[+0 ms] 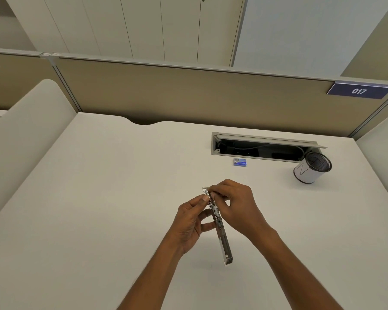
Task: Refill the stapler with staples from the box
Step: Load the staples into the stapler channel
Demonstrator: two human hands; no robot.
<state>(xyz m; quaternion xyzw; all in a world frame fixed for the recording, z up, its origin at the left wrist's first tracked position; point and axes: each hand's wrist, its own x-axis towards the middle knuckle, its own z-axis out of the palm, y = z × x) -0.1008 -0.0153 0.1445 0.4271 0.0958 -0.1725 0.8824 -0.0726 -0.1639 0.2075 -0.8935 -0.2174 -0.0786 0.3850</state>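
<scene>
A slim metal stapler (220, 227) is held up over the white desk (99, 198), swung open and stretched out long, its near end pointing toward me. My left hand (190, 222) grips its upper half from the left, thumb near the top. My right hand (235, 204) pinches the stapler's far top end with curled fingers; whether staples lie between them is hidden. A small blue staple box (240, 162) lies closed on the desk beyond the hands, apart from both.
An open cable tray (264, 147) is cut into the desk behind the box. A mesh pen cup (311, 167) with a white sleeve stands at the right. A beige partition (188, 97) bounds the back; padded dividers flank both sides.
</scene>
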